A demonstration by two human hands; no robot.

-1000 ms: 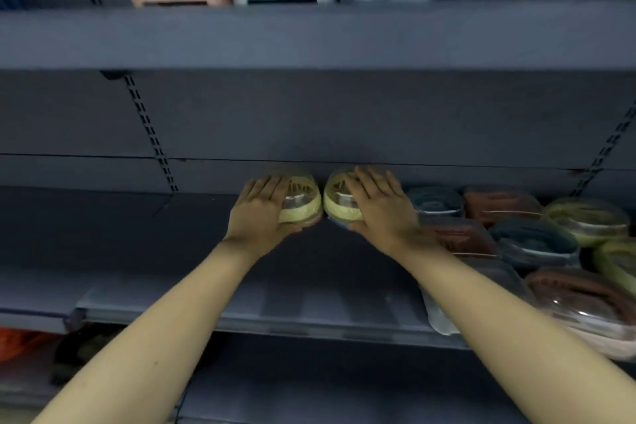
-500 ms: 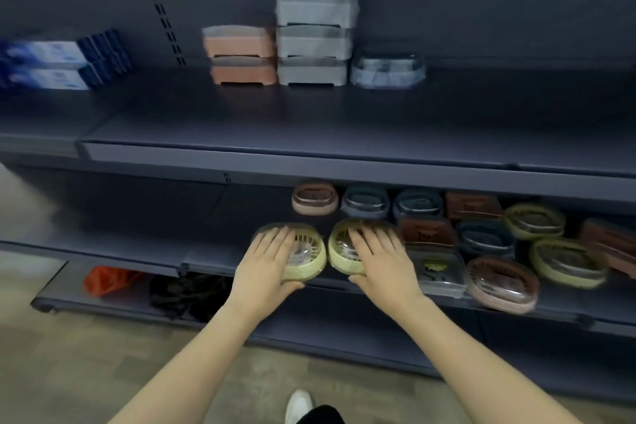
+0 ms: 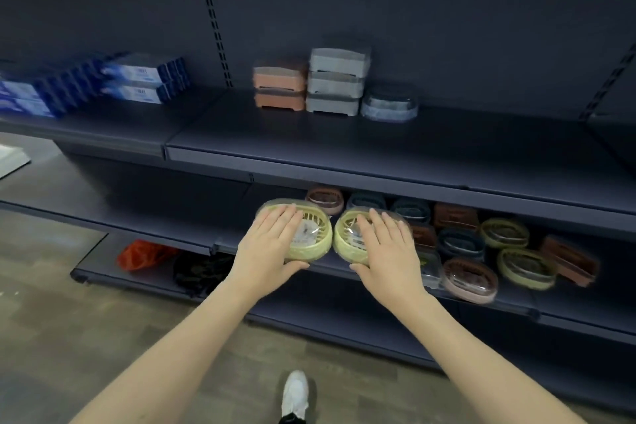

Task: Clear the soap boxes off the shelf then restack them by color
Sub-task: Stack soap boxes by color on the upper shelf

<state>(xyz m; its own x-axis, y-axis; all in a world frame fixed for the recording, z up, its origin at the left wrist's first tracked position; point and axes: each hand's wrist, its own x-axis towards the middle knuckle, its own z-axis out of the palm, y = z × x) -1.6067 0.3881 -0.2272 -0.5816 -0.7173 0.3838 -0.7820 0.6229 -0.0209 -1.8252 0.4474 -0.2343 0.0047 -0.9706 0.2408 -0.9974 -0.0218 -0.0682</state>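
Two yellow soap boxes (image 3: 311,237) sit gripped under the left hand (image 3: 266,251) and right hand (image 3: 385,251) at the lower shelf (image 3: 516,301) edge, while mixed-color boxes (image 3: 481,244) right of them remain unsorted, so clearing looks barely begun.

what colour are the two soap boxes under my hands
Pale yellow, both the left box and the right box; seen in the head view.

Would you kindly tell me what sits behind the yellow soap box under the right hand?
Behind the right yellow soap box, under the right hand, two dark blue soap boxes stand at the back of the shelf. The upper shelf hides their rear parts.
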